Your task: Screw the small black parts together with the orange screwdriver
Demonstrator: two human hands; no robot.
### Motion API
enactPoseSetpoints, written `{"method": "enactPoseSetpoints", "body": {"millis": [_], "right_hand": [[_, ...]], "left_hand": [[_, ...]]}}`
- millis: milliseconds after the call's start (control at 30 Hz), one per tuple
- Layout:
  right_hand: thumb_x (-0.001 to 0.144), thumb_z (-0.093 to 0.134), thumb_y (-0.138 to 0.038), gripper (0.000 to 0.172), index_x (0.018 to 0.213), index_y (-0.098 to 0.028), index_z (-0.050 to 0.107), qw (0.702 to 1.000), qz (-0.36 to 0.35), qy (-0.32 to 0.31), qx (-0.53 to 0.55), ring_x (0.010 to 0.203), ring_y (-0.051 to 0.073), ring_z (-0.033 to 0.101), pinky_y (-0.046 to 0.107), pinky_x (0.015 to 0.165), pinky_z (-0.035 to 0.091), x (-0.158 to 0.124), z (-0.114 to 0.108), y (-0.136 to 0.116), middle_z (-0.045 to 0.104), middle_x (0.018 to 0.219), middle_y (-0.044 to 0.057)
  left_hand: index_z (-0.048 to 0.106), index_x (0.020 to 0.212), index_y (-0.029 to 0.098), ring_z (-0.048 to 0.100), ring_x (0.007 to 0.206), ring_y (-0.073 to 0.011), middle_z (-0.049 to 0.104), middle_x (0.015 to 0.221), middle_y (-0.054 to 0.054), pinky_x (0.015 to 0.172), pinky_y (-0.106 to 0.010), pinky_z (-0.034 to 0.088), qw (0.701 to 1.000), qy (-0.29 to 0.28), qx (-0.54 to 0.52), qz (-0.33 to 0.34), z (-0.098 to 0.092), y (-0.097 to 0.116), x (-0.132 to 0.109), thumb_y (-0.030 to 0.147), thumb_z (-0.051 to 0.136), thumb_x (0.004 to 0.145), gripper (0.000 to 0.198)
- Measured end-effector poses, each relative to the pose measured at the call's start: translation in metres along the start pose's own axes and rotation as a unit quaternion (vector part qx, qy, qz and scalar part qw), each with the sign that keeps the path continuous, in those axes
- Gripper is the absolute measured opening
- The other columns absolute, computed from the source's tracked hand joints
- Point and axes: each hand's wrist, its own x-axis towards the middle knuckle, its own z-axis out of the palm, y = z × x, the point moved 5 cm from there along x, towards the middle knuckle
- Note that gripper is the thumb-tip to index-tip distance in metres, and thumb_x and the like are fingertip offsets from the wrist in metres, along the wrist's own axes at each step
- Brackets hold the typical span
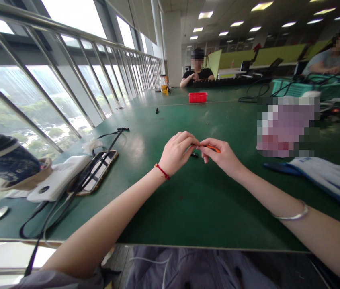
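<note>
No readable text or labels, dark cup [5, 160] left of the phone [97, 171] shows only an illegible pattern

A green worktop [188, 208] carries a phone [96, 171] and a white power bank [57, 178] well left of the left hand [176, 154], a black cable [114, 141] across them, blue-and-white gloves [323, 178] right of the right hand [221, 156], and a red tray [198, 97] far beyond both hands.
</note>
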Motion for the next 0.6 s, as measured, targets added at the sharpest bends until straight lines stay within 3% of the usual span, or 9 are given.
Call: {"method": "enactPoseSetpoints", "body": {"millis": [200,400,600], "right_hand": [[0.073,0.067,-0.043,0.026,0.079,-0.018,0.062,1.000,-0.010,0.014,-0.005,0.047,0.008,0.049,0.025,0.050,0.042,0.001,-0.001,0.002,0.054,0.058,-0.004],[0.073,0.067,-0.039,0.024,0.081,-0.018,0.062,0.999,-0.022,0.023,-0.021,0.047,0.009,0.050,0.026,0.050,0.043,0.003,-0.003,0.003,0.054,0.058,-0.004],[0.074,0.064,-0.035,0.019,0.082,-0.017,0.063,0.992,-0.040,0.049,-0.106,0.049,0.009,0.051,0.026,0.052,0.044,0.004,-0.015,0.002,0.061,0.071,0.000]], "left_hand": [[0.061,0.090,0.017,0.056,0.084,-0.0150,0.062,0.091,-0.006,0.079,-0.029,0.045,1.000,-0.004,-0.004,-0.007,0.001,0.000,-0.001,0.024,0.046,0.091,0.017],[0.061,0.091,0.018,0.058,0.088,-0.0155,0.063,0.094,-0.006,0.080,-0.029,0.046,0.999,-0.005,-0.047,-0.024,0.003,-0.002,-0.001,0.021,0.050,0.087,0.012],[0.064,0.095,0.019,0.058,0.090,-0.0178,0.064,0.096,-0.005,0.081,-0.032,0.046,0.996,-0.023,-0.049,-0.069,0.000,-0.012,0.001,0.027,0.060,0.081,0.017]]}}
